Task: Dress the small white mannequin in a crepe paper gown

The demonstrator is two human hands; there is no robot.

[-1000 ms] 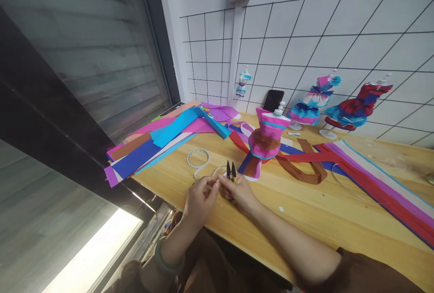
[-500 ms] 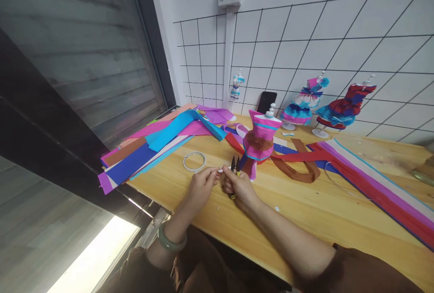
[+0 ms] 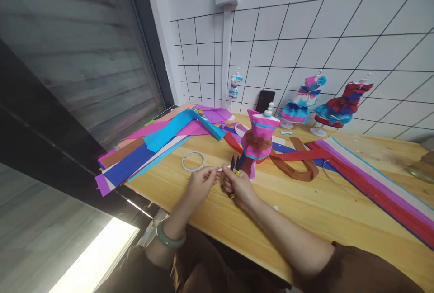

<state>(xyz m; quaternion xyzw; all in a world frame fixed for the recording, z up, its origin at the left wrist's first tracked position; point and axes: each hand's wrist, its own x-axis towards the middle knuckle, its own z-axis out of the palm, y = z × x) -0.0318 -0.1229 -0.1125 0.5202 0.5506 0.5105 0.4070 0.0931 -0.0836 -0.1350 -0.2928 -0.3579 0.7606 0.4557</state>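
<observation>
The small white strip (image 3: 220,170) was pinched between the closed fingers of the left hand (image 3: 199,185) and the right hand (image 3: 241,186), which also gripped black scissors (image 3: 232,163).

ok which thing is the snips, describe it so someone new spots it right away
On the near side of the wooden table, just short of the pink-and-brown dress form, look for the right hand. It holds the snips. Among the flat coloured strips, they stand out by two dark, pointed blades and a touch of yellow at the handle.
</observation>
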